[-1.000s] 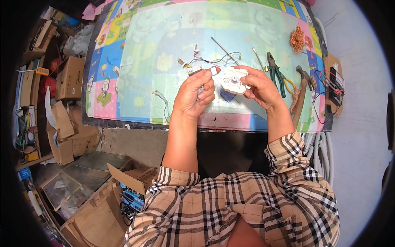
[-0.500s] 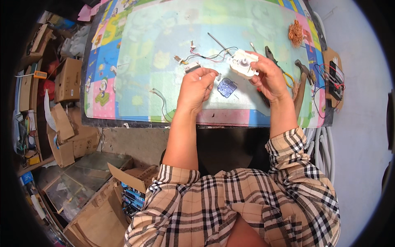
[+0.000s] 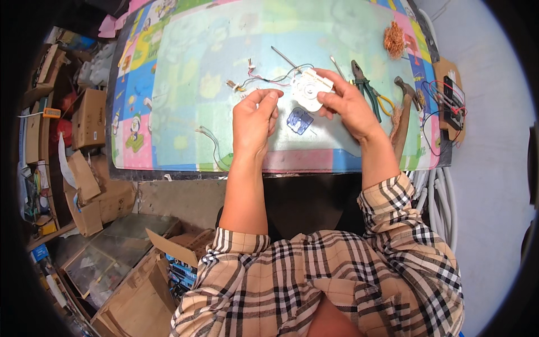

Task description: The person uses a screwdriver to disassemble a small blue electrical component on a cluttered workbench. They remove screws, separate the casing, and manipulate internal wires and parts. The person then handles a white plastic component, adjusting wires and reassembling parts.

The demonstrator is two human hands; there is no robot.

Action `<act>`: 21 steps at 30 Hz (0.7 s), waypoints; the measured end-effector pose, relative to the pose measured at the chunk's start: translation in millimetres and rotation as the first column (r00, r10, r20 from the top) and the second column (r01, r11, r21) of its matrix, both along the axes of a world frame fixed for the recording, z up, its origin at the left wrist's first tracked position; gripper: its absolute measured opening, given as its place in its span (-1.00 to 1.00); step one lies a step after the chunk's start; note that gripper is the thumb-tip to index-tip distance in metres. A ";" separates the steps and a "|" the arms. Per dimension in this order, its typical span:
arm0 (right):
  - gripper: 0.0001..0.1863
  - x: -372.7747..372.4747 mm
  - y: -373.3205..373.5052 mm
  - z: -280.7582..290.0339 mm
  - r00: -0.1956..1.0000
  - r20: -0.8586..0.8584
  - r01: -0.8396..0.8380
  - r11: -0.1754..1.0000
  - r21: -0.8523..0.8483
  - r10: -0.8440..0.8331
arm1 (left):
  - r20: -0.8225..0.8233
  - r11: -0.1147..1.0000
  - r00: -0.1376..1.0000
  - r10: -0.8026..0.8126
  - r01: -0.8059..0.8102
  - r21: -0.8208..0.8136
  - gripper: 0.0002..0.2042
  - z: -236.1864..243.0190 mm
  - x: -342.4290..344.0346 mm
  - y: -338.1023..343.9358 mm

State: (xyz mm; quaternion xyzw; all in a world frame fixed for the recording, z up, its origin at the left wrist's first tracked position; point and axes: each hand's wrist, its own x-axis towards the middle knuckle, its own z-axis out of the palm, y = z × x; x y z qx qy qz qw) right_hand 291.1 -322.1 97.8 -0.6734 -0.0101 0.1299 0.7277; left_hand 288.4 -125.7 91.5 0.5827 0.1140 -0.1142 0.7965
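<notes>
My right hand (image 3: 347, 104) grips a small white round plastic device (image 3: 310, 88) with thin coloured wires (image 3: 268, 79) trailing left over the mat. My left hand (image 3: 254, 119) hovers just left of it, thumb and fingertips pinched together; whether a tiny part sits between them I cannot tell. A small blue transparent cover (image 3: 299, 121) lies on the colourful play mat (image 3: 185, 84) between my hands.
Green-handled pliers (image 3: 366, 90), a hammer (image 3: 405, 109), a thin metal rod (image 3: 285, 57) and a clump of copper wire (image 3: 394, 39) lie on the mat's right side. A black box with red and black leads (image 3: 452, 101) sits at the far right. Cardboard boxes (image 3: 90, 118) crowd the floor left.
My right hand has carried the white device up and away to the right, out of my left hand. The blue cover now lies exposed on the mat between the hands.
</notes>
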 end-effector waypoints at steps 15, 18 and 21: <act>-0.42 -1.8 19.4 -4.0 0.990 0.111 -0.076 0.995 -0.067 0.083 | 0.418 0.945 0.908 -0.023 -0.117 0.307 -0.79 -1.7 -9.2 -7.2; -0.41 -2.0 18.1 -2.6 0.990 0.091 -0.099 0.990 -0.096 0.108 | 0.404 0.898 0.912 -0.064 -0.124 0.422 -0.76 3.6 -13.7 -10.1; -0.39 -3.3 23.9 2.7 0.985 0.132 -0.099 0.991 -0.090 0.110 | 0.443 0.837 0.892 -0.095 -0.169 0.520 -0.74 3.5 -14.5 -9.3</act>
